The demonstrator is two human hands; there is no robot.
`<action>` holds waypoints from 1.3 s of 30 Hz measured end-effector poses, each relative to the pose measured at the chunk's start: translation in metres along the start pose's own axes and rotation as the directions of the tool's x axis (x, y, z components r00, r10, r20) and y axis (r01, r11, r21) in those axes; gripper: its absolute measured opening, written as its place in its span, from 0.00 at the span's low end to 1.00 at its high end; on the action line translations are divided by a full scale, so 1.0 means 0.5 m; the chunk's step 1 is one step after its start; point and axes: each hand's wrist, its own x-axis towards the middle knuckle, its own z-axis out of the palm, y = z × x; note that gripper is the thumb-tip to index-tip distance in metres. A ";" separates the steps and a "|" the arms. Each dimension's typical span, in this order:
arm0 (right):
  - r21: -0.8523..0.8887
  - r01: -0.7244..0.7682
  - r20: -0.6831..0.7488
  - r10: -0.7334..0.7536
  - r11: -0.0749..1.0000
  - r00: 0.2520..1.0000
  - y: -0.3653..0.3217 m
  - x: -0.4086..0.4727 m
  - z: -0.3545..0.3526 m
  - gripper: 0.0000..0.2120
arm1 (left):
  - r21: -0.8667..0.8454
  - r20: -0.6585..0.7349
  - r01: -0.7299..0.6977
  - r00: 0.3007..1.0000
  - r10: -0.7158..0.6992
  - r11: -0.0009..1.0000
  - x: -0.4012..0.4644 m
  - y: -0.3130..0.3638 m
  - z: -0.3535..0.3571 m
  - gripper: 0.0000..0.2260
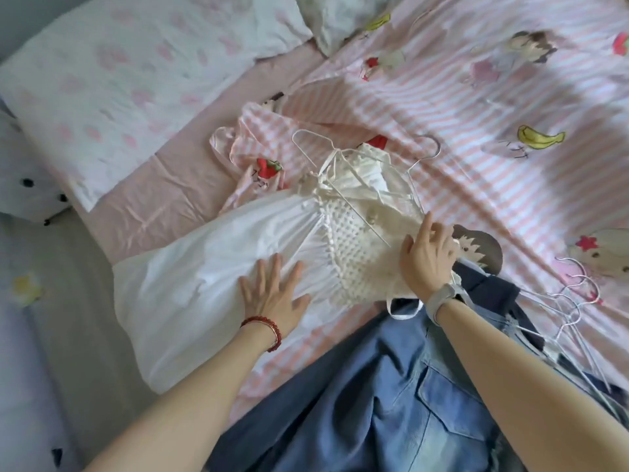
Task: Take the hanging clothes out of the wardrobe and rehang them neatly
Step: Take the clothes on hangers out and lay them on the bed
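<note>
A white dress (pixel 204 267) with a textured bodice lies spread on the bed, a thin white wire hanger (pixel 340 165) resting across its top. My left hand (pixel 272 294) presses flat on the skirt, fingers spread. At the bodice's right edge, my right hand (pixel 429 257) has its fingers curled into the fabric. Blue denim clothes (pixel 391 386) lie heaped in front of me, partly under my right arm. Several more white hangers (pixel 575 301) lie bunched at the right on the denim.
A pink-and-white striped quilt (pixel 476 114) with cartoon prints covers the bed. A white pillow (pixel 119 80) with pink flowers lies at the upper left, another pillow (pixel 340 15) at the top. The bed's left edge drops to a pale floor (pixel 34 335).
</note>
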 end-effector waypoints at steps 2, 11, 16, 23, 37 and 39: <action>-0.046 0.008 -0.019 -0.009 0.999 1.000 -0.006 -0.012 0.012 0.28 | 0.004 0.003 -0.008 1.000 0.008 1.000 0.007 -0.003 0.011 0.27; -0.079 0.246 0.024 -0.245 0.966 0.969 -0.088 -0.123 -0.022 0.27 | -0.141 -0.069 -0.058 0.996 0.049 0.988 -0.046 -0.049 -0.053 0.23; 0.007 0.411 0.118 -0.409 0.912 0.905 -0.168 -0.279 -0.031 0.24 | -0.248 -0.294 -0.005 0.953 -0.071 0.969 -0.193 -0.126 -0.071 0.20; 0.107 0.618 0.300 -0.618 0.779 0.727 -0.307 -0.579 -0.025 0.23 | -0.409 -0.281 0.190 0.904 -0.321 0.893 -0.538 -0.268 0.027 0.19; 0.344 0.938 0.331 -0.940 0.043 -0.078 -0.488 -1.266 -0.014 0.18 | -0.483 -0.267 0.748 0.370 -0.890 0.456 -1.314 -0.496 0.284 0.21; 0.373 0.925 0.294 -0.936 -0.072 -0.192 -0.524 -1.360 -0.018 0.18 | -0.509 -0.245 0.784 0.264 -0.933 0.355 -1.424 -0.513 0.305 0.21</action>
